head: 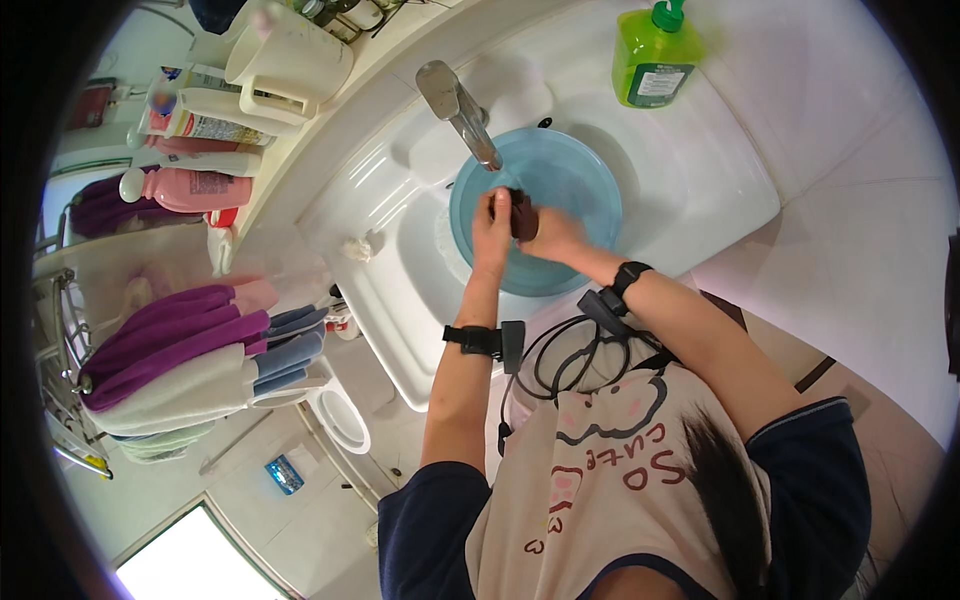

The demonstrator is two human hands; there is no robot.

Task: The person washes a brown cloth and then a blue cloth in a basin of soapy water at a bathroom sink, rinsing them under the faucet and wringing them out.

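Note:
Both hands meet over a light blue plastic basin [599, 195] that stands in a white washbasin [705, 202]. A small dark brown item [523, 217], perhaps wet cloth, is gripped between them; its exact kind cannot be told. My left hand [492, 225] holds its left side, thumb uppermost. On the other side, my right hand [556, 234] is closed around it and looks blurred. The metal faucet [459, 112] points down at the basin just above my fingers, and the water below its spout looks disturbed. Black straps with small devices circle both wrists.
Green liquid soap in a pump bottle [656, 64] stands at the washbasin's back right. A shelf at left carries a white mug [289, 64], a pink bottle [195, 187] and tubes. Towels [172, 337] hang at far left. Black cables [551, 360] loop before my waist.

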